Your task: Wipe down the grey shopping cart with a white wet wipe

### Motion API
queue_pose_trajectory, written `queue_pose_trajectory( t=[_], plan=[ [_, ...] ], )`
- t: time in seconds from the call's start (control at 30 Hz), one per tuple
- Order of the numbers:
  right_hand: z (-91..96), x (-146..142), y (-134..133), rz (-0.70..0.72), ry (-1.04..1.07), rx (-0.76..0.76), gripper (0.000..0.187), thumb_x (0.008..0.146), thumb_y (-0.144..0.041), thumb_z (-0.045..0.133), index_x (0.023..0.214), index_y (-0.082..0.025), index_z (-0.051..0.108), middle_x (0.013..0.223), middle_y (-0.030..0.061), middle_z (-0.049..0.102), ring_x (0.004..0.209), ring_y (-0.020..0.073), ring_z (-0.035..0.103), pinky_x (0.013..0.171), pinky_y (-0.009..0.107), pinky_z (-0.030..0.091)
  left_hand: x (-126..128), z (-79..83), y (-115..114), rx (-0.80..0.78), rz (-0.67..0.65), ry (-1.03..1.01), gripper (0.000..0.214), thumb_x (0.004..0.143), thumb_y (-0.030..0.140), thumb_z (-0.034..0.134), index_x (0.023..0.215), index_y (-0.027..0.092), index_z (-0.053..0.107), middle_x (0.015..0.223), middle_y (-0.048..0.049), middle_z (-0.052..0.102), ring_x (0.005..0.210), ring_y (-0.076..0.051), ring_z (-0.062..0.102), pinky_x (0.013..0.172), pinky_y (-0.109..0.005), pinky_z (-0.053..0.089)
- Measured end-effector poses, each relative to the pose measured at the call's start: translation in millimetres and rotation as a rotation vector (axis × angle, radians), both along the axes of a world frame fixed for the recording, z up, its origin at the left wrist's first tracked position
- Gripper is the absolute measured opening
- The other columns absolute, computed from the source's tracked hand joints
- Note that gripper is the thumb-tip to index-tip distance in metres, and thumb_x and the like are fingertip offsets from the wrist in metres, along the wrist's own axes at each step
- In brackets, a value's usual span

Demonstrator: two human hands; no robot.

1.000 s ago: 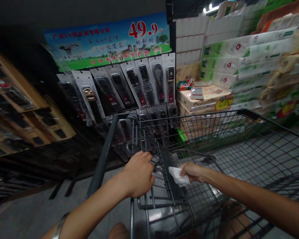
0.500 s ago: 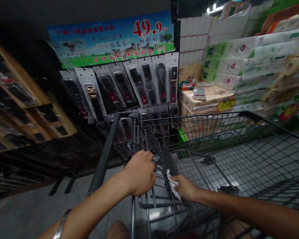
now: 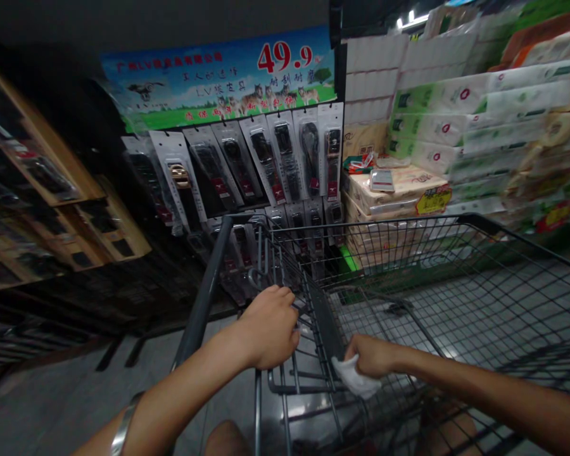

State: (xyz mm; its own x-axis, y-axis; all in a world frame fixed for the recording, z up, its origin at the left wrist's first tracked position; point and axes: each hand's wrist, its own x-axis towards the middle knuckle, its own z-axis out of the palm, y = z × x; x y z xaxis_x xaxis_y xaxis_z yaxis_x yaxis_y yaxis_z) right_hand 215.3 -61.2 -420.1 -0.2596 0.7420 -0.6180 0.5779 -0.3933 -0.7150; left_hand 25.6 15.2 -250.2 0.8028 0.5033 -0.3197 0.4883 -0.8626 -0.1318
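A dark grey wire shopping cart [image 3: 208, 288] stands right in front of me, its handle bar on the left. My left hand [image 3: 272, 327] is closed over the wires of the cart's fold-out seat section, the fingertips partly hidden. Pinched in my right hand [image 3: 373, 356] is a crumpled white wipe [image 3: 357, 380]. That hand is inside the basket, just right of the flat dark seat panel [image 3: 327, 323], and the wipe hangs below the fingers by the panel's near end.
Packaged belts [image 3: 265, 155] hang on a rack beyond the cart, under a blue price banner [image 3: 218, 76]. Stacked tissue packs [image 3: 465, 126] fill the right back. Boxed belts [image 3: 90, 221] hang at left. Grey floor tiles [image 3: 38, 405] show below.
My right hand has moved a little to the right with the wipe, away from the panel, and more of the wipe shows. My left hand keeps its hold on the cart.
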Motion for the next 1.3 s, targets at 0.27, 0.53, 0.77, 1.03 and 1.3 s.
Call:
queue_pose_trajectory(
  t=[0.27, 0.53, 0.77, 1.03, 1.3],
  plan=[
    [-6.4, -17.0, 13.1, -0.2, -0.152, 0.233, 0.023, 0.061, -0.006, 0.046, 0.065, -0.013, 0.067, 0.071, 0.0046, 0.068, 0.069, 0.0158, 0.06, 0.058, 0.021, 0.036, 0.2, 1.3, -0.8, 0.003, 0.0, -0.001, 0.032, 0.083, 0.036, 0.046, 0.087, 0.014, 0.069, 0.103, -0.013, 0.064, 0.103, -0.025, 0.054, 0.095, -0.038, 0.037],
    [-31.3, -32.6, -10.0, -0.303, 0.034, 0.151, 0.019, 0.054, -0.005, 0.045, 0.052, -0.015, 0.06, 0.059, -0.0024, 0.062, 0.064, 0.0127, 0.057, 0.054, 0.018, 0.036, -0.9, -2.2, 0.3, 0.009, -0.005, -0.044, 0.029, 0.081, 0.035, 0.049, 0.085, 0.015, 0.069, 0.102, -0.0128, 0.065, 0.102, -0.026, 0.055, 0.094, -0.039, 0.038],
    [-24.8, -33.1, -20.8, -0.303, 0.156, 0.011, 0.018, 0.047, -0.002, 0.039, 0.042, -0.016, 0.05, 0.042, -0.0069, 0.045, 0.045, 0.0071, 0.044, 0.043, 0.016, 0.028, 0.1, -1.7, 0.1, -0.015, 0.007, -0.02, 0.031, 0.082, 0.035, 0.047, 0.086, 0.013, 0.069, 0.104, -0.0143, 0.063, 0.103, -0.026, 0.054, 0.094, -0.039, 0.037],
    [-7.6, -39.0, -27.1, -0.344, 0.084, -0.126, 0.019, 0.045, -0.003, 0.039, 0.042, -0.018, 0.052, 0.037, -0.0076, 0.041, 0.037, 0.0065, 0.037, 0.038, 0.017, 0.024, -0.6, -2.5, -0.1, 0.006, -0.002, -0.046, 0.028, 0.081, 0.034, 0.048, 0.084, 0.015, 0.069, 0.1, -0.0129, 0.064, 0.101, -0.026, 0.055, 0.093, -0.038, 0.038],
    [20.2, -19.3, -21.6, -0.237, 0.185, -0.214, 0.018, 0.043, -0.006, 0.044, 0.043, -0.017, 0.059, 0.04, -0.0049, 0.05, 0.039, 0.0078, 0.041, 0.041, 0.018, 0.03, -1.4, -1.8, -0.4, -0.007, 0.008, -0.028, 0.032, 0.083, 0.036, 0.047, 0.089, 0.012, 0.069, 0.103, -0.0144, 0.064, 0.106, -0.026, 0.054, 0.096, -0.038, 0.037]
  ],
)
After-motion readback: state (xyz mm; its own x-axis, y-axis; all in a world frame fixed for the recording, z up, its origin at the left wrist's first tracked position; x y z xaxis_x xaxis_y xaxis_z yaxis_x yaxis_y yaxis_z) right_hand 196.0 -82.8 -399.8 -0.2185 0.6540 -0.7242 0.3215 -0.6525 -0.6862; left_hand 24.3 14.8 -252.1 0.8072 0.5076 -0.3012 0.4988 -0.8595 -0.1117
